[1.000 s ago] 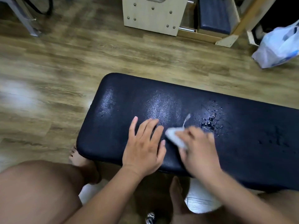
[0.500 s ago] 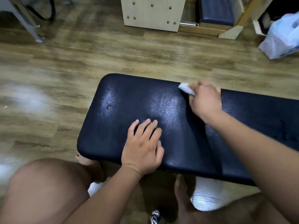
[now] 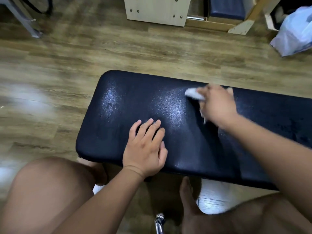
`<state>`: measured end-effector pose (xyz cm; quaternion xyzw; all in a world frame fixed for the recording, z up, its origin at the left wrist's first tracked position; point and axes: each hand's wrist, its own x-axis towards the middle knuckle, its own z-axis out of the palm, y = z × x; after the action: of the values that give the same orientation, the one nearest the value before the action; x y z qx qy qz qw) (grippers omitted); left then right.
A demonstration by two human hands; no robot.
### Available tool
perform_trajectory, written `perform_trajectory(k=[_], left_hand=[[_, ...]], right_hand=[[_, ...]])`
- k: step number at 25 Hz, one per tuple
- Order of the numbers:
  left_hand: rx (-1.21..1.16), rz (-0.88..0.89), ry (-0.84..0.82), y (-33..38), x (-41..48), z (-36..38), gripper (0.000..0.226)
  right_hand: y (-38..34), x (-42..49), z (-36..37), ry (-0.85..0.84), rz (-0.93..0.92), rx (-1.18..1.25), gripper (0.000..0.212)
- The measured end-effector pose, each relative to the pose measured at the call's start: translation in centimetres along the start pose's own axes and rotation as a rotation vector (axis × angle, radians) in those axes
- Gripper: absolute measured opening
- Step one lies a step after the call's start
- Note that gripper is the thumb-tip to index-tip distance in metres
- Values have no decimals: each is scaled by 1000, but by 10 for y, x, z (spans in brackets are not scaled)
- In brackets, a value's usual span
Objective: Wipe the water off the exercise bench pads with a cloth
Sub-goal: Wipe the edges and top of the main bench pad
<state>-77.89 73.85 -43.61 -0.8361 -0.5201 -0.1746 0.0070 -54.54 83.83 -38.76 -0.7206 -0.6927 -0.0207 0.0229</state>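
Observation:
A dark navy padded bench [image 3: 128, 98] lies across the middle of the view, its surface shiny with damp streaks. My right hand [image 3: 217, 105] grips a small white cloth [image 3: 194, 94] and presses it on the pad near the far edge. A loose strip of the cloth hangs below the hand. My left hand [image 3: 145, 149] lies flat on the pad near the front edge, fingers straight. Faint wet marks show on the pad at the far right [image 3: 293, 127].
Wooden floor surrounds the bench. A light wooden box [image 3: 157, 10] and a dark padded unit [image 3: 226, 9] stand at the back. A white plastic bag [image 3: 293, 34] lies at the back right, a metal leg [image 3: 22, 19] at the back left. My knees and bare feet are below the bench.
My right hand carried the cloth from the pad's near middle to its far edge, then drew it slightly back toward me. The droplets there are gone. My left hand stayed put.

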Motion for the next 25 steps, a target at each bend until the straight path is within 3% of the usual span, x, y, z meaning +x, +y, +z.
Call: perform_trajectory(k=[2,4,9,11,14,16,20,22,23,25], left_hand=[[-6,1,-8,1,0,0,37],[-22,-1,-23,2,1,-1,37],[-144,-43,70,-4,0,-6,44],[-276,-17,89,-4,2,-10,39],[-523,-128,126,-25,-7,-31,35],[-479,-194,190,-57,-28,-48,34],[-369,-394,347,-110,-65,-72,35],[-402,-501,398,-119,-78,-78,38],[-399,-546,425,-123,-82,-81,39],[-341,-568,453,-127,-84,-84,35]], right_hand=[[-9,36,2,-44,141,82,35],[-21,12,-4,-33,190,117,29],[-49,-179,-13,-90,-150,184,37],[-43,-199,-19,-100,-206,124,37],[-53,-169,-17,-64,117,147,28],[-96,-149,-14,-85,230,162,28],[-241,-116,-7,-41,-49,257,19],[-302,-101,-10,-188,-187,349,23],[-318,-97,-9,-225,-247,352,27],[-309,-106,-3,-135,-358,346,24]])
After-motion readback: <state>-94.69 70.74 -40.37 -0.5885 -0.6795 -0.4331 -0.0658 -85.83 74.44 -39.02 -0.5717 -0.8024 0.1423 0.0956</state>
